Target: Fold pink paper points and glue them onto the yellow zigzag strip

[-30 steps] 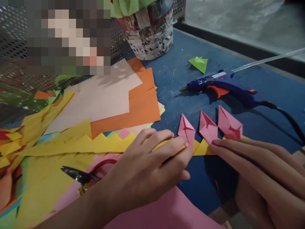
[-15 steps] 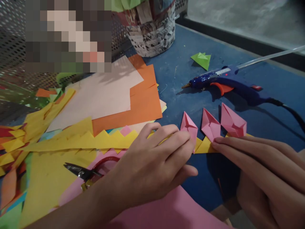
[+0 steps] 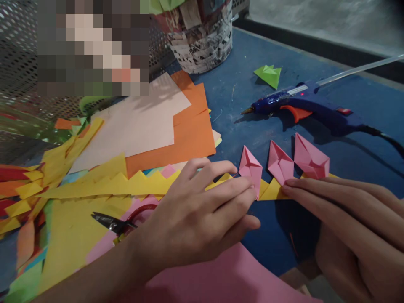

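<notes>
A yellow zigzag-edged paper strip [image 3: 154,185] runs across the middle. Several pink folded paper pieces stand along its right end: a left one [image 3: 251,167], a middle one [image 3: 280,162] and a wider right one [image 3: 312,162]. My left hand [image 3: 205,210] is closed over the strip, its fingertips pressed on the left pink piece and its thumb sticking out below. On the right, my right hand [image 3: 356,223] holds the strip's end, fingers together, fingertips at the base of the middle piece. Its thumb is hidden.
Behind the hands lies a blue glue gun [image 3: 303,103] with a clear glue stick and a cord. Near it is a green folded paper [image 3: 269,76]. Scissors [image 3: 116,223] lie partly under my left forearm. Orange paper [image 3: 195,134], pink sheets and a woven basket [image 3: 203,48] are around.
The view has shifted slightly. My left index finger has lifted a little, showing more yellow strip beneath it. Both hands otherwise keep their places on the strip and pink pieces.
</notes>
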Demonstrator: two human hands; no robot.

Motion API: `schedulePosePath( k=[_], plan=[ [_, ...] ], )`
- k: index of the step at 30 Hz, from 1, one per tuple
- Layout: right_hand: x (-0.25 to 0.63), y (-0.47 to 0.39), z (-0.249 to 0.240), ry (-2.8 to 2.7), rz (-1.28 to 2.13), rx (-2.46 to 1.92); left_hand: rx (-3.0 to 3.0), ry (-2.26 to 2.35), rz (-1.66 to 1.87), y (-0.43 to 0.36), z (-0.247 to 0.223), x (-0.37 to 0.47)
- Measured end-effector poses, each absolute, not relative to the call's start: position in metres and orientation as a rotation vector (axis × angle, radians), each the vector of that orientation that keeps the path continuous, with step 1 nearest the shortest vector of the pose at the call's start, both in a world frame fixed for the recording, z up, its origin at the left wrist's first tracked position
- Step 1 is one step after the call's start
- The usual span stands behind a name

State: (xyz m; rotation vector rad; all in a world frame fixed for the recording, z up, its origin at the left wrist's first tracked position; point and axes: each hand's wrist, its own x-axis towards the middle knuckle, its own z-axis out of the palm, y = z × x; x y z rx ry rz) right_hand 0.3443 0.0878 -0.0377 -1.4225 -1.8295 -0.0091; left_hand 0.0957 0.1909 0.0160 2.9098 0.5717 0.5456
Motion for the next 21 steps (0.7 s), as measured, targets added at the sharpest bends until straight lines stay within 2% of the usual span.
schedulePosePath(
  k=[21],
  plan=[
    [0.3411,0.0872,-0.0365,-1.749,0.008,-1.491,2.956,0.525,0.457,0.1975,0.0172,0.1003]
  ],
)
